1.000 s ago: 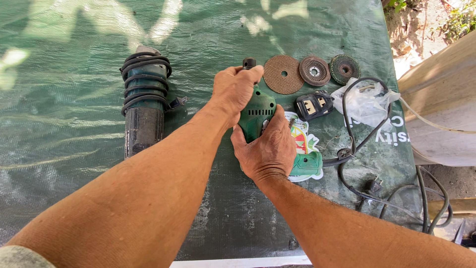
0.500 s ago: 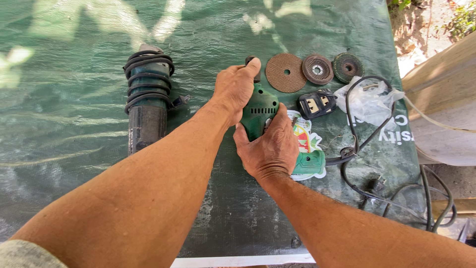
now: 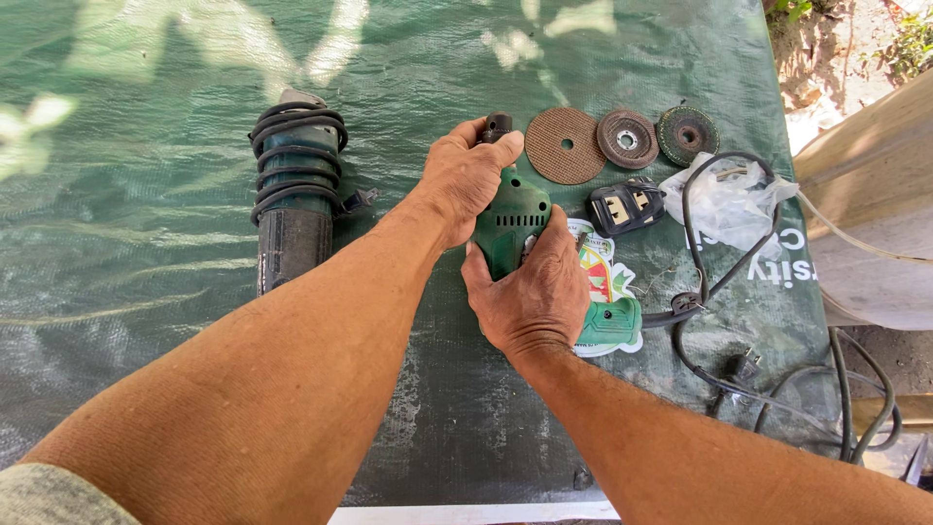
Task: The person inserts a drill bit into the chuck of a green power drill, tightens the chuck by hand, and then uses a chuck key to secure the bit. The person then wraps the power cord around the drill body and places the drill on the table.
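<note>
Both hands' fingers wrap tightly around the green grinder between them.

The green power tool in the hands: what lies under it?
Under the green power tool lies the green tarp, with a colourful printed patch near the right hand. Directly beneath, both hands cover the view.

Both hands cover most of the green power tool: front end and rear grip hidden, only the vented mid-body shows. Contents of the clear plastic bag unreadable. Black cable runs off the right edge. Pale curved object at right is cropped.
</note>
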